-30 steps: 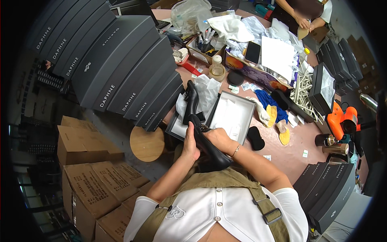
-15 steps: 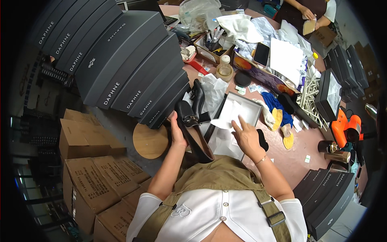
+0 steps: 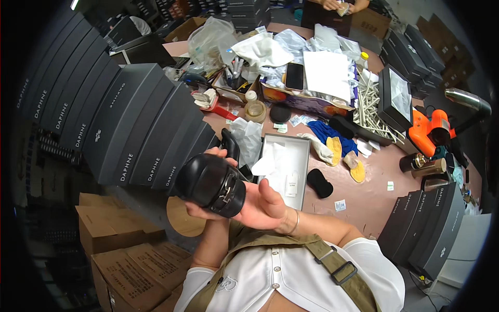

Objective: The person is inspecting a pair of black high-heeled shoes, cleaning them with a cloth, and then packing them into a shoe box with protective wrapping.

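A black loafer (image 3: 210,184) with a metal buckle across its front is held up close, toe toward the left. My left hand (image 3: 217,152) grips it and is mostly hidden behind the shoe. The palm of my right hand (image 3: 264,207) lies against the buckle side, its thumb raised and its fingers out of sight behind the shoe. Beyond my hands, a second black shoe (image 3: 230,145) lies beside crumpled white tissue (image 3: 248,136). An open shoe box (image 3: 305,156) holds white paper and a tag (image 3: 291,184).
Dark shoe boxes (image 3: 119,130) are stacked at left, with more (image 3: 423,229) at lower right. Cardboard cartons (image 3: 140,265) stand lower left. A black pad (image 3: 319,183), yellow sponges (image 3: 356,169), white sticks (image 3: 371,112) and an orange heat gun (image 3: 429,130) occupy the table. A co-worker's hands (image 3: 343,6) appear far back.
The loafer has turned from toe-away to its buckle facing up, toe leftward. My right hand has moved from over the box to the shoe. The view has shifted.
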Available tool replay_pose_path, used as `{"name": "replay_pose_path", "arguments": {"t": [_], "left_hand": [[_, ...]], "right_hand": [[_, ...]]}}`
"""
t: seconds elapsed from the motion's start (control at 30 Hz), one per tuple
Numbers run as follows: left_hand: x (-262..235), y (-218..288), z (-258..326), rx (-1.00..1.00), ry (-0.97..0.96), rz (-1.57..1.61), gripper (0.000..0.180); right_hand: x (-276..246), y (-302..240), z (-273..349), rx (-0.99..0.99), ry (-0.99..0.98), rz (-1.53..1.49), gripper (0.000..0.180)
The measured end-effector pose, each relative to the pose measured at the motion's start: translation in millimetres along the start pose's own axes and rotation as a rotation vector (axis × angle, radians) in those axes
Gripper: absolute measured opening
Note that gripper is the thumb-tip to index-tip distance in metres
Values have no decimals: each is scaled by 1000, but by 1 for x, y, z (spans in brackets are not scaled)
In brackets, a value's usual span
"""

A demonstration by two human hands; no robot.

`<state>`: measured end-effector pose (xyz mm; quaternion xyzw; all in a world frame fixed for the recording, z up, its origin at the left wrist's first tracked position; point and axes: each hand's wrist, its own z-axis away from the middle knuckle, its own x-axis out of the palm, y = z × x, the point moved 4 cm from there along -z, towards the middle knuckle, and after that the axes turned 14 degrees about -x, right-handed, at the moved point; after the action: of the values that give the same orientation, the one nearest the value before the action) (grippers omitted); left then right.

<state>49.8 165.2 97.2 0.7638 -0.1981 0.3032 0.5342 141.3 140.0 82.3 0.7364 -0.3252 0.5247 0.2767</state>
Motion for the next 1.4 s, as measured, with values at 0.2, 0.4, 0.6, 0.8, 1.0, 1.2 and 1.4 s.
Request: {"name": "replay_pose_path", "arguments": {"t": [0.2,0.4,0.6,0.8,1.0,1.2,1.4], "left_hand": [[30,16,-3,100,-105,-14,93],[43,12,-1,75,-335,39,84],[44,19,28,309,-420,-541,55],[87,29,44,486,-218,-684,50],[45,6,59,202,-397,-445,56],[53,16,58,86,-290,-524,68],[59,65,36,222,-567,-734,75]], "right_hand": [[33,8,0,-121,47,-159,75],[50,-1,5,-160,26,10,73],[17,-13,21,42,-104,-131,52],[36,13,30,-16,128,-213,46],[22,-11,55,18,-33,331,48],[45,11,23,-131,33,-212,42],[36,-22,43,-18,88,406,46]]}}
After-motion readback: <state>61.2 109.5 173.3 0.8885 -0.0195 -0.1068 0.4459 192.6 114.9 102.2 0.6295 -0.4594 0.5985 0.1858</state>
